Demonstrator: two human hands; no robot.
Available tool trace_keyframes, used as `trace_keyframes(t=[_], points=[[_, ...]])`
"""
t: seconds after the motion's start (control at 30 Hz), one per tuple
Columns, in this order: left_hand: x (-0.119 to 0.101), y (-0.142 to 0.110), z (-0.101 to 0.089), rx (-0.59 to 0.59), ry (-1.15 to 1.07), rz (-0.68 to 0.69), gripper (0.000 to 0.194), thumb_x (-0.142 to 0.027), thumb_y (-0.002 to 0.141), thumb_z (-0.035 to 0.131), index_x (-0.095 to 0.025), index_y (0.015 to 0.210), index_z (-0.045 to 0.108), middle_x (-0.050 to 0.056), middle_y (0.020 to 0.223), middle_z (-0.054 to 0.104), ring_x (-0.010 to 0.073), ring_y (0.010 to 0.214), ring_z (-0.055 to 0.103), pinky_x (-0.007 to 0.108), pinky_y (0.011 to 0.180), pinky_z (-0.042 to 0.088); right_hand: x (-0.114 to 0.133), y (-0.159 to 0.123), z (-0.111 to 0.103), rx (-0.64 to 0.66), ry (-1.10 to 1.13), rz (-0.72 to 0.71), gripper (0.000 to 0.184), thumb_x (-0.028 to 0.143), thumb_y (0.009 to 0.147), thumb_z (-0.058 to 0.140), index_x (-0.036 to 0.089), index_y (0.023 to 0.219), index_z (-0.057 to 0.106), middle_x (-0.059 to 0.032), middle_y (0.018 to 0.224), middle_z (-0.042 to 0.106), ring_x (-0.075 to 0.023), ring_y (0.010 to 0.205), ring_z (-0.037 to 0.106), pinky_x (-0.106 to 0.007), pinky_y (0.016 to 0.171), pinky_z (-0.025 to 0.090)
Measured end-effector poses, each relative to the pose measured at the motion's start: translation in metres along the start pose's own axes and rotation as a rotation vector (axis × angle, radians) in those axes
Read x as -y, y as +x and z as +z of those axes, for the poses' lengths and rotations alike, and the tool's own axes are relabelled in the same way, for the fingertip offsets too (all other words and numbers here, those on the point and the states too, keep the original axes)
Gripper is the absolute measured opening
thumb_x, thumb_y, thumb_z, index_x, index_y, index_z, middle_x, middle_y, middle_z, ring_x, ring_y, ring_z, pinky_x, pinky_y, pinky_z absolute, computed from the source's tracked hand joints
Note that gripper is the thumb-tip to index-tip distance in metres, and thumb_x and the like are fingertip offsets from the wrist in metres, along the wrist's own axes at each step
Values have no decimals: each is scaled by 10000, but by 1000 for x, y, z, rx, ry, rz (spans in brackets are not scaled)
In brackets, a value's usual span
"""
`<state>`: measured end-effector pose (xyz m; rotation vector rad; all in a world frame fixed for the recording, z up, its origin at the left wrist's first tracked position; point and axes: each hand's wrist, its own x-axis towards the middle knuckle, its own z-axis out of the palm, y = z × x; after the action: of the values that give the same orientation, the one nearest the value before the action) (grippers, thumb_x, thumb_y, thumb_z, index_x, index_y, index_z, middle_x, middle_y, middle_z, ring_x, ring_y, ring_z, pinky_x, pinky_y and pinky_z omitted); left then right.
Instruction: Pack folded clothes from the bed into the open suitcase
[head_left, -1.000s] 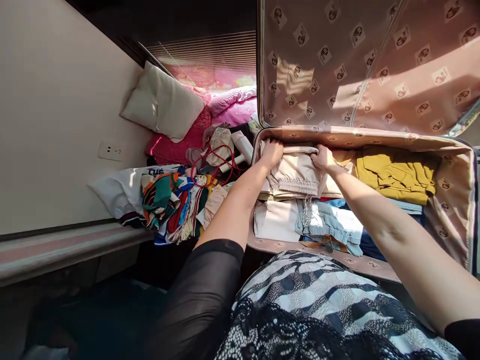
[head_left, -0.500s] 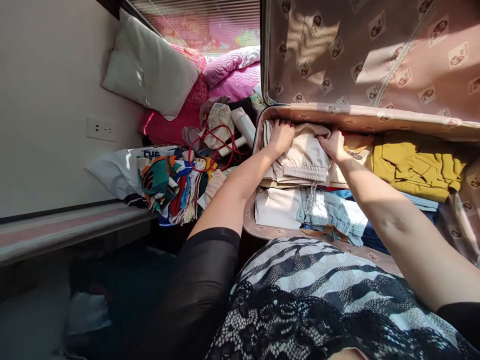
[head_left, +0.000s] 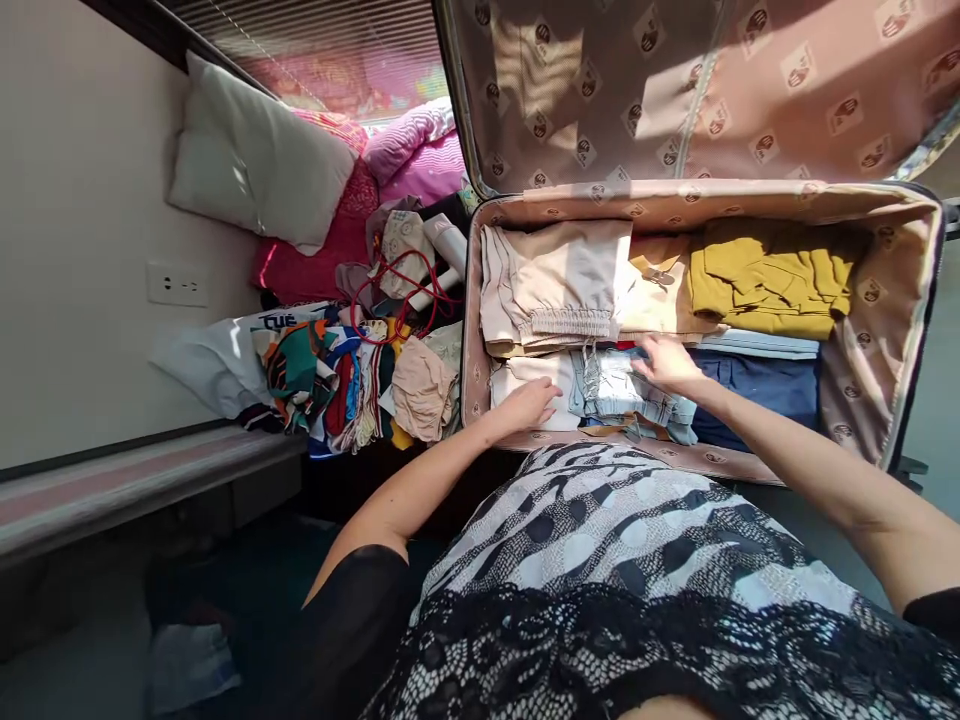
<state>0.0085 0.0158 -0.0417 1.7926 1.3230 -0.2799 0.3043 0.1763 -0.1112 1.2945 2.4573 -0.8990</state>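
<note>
One large suitcase with a pinkish-tan, logo-printed lining [head_left: 870, 395] stands open, its lid raised at the back; to its left a pale ledge with a striped edge [head_left: 150, 487] runs along a plain white wall [head_left: 82, 260], which bears a white power socket [head_left: 177, 285]; a crumpled heap of multicoloured clothes [head_left: 300, 368] lies there, with a soft peach cloth garment [head_left: 424, 390] just beside the suitcase; behind are a pale grey pillow [head_left: 262, 155], bright pink striped bedding [head_left: 427, 170] and a slatted window blind [head_left: 322, 45] letting in sunlight.

Inside, folded beige trousers with a gathered waistband [head_left: 574, 270] lie at the far left, and a mustard-yellow folded garment [head_left: 765, 275] at the far right; the near row holds a white folded garment [head_left: 517, 375], a light-blue denim garment with a drawstring [head_left: 619, 390] and a navy folded garment [head_left: 757, 395].

The left hand [head_left: 531, 402] lies over the white garment, fingers loosely extended, gripping nothing; the right hand [head_left: 666, 364] is at the denim garment's upper edge, fingers slightly bent and apart; whether they pinch cloth, I cannot tell.
</note>
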Motion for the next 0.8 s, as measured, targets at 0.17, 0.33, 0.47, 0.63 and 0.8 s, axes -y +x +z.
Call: trace_keyframes(t=[0.17,0.33,0.47,0.63,0.8], points=[[-18,2,30,8,-85,12,403,-215,1016,630,-169,1415,668,136,1299,680,263,1191,712,381,1105,555,3,-48,21,81,-218,17,275,297,882,706,198,1139,695,-261,1274,694,-469,1240,568,-583,1016,436],[-28,21,32,-128,-63,-14,393,-184,989,643,-160,1380,678,152,1291,677,282,1195,702,422,1109,566,9,-55,21,42,-215,33,343,235,837,717,216,1179,708,-261,1325,693,-492,1255,555,-578,983,443],[-42,43,26,-180,-22,15,395,-179,985,670,-126,1376,672,191,1323,670,307,1239,681,423,1123,555,8,-56,22,49,-214,24,335,263,876,710,216,1208,709,-255,1309,699,-493,1248,573,-585,984,456],[-66,71,20,-291,96,82,655,-71,911,692,-142,1547,554,243,1607,517,337,1494,529,477,1233,462,15,-69,16,192,-247,-100,326,131,915,633,200,1221,720,-211,1307,711,-397,1193,641,-440,892,481],[-69,88,18,-260,192,101,787,12,921,583,-200,1666,447,202,1686,486,304,1584,457,484,1282,386,3,-98,6,223,-300,-89,571,197,950,679,255,1507,570,-175,1183,765,-344,1117,663,-376,838,438]])
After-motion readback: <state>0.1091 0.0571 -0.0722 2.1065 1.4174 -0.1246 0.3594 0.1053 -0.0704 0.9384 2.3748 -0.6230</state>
